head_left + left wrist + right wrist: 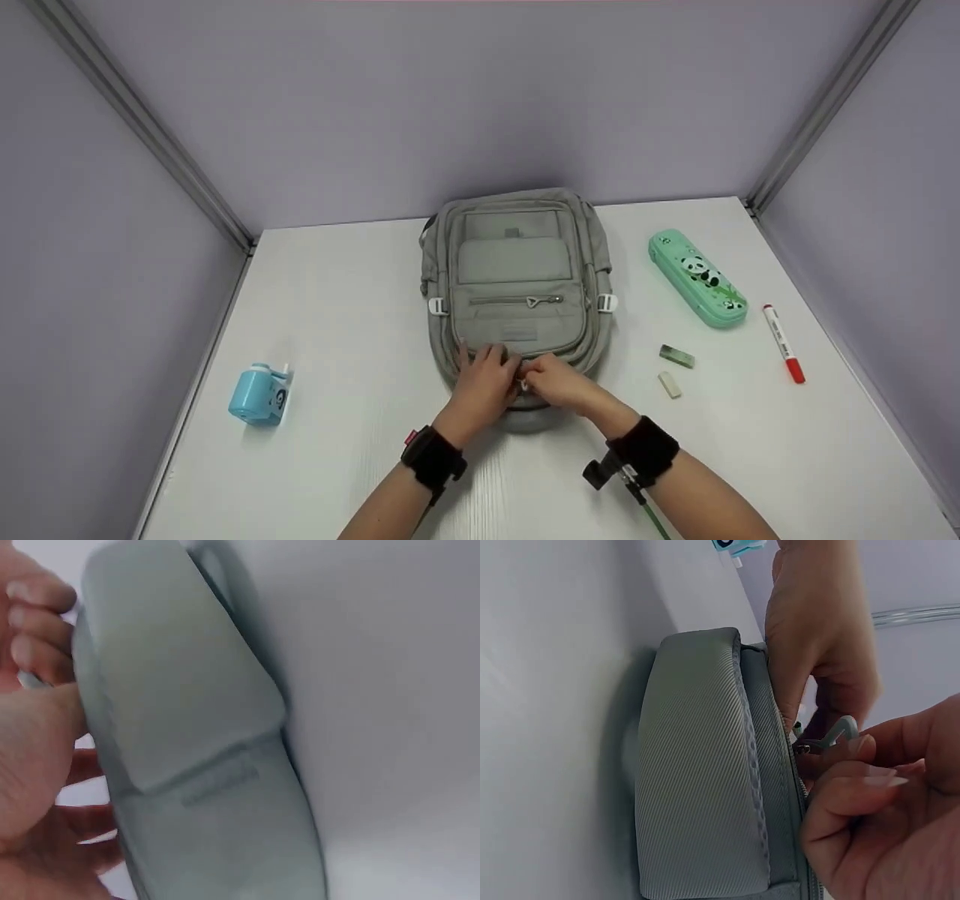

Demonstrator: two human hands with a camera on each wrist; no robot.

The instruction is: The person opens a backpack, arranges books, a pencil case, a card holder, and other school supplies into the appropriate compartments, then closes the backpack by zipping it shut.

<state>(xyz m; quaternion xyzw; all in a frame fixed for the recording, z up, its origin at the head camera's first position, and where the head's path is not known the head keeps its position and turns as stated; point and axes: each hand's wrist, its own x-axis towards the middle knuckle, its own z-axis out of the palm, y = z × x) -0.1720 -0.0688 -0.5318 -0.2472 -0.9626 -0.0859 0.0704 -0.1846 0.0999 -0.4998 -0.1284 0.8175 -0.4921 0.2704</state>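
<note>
A grey-green backpack [517, 259] lies front side up on the white table, its bottom end towards me. My left hand [484, 382] grips the bag's lower front edge, with its thumb and fingers around the fabric [217, 840]. Close beside it, the curled fingers of my right hand [559, 382] pinch at the zipper along that edge. A triangular zipper pull [844, 729] sticks out by the right fingertips, near its slider. The bag's padded bottom [694, 772] faces the right wrist camera. The hands partly hide the zipper.
A light-blue pencil sharpener [259, 395] stands at the left. To the right lie a green panda pencil case [697, 277], a red-capped marker [784, 343], a small green-patterned block [677, 355] and a whitish eraser [669, 385]. Pale walls enclose the table's back and sides.
</note>
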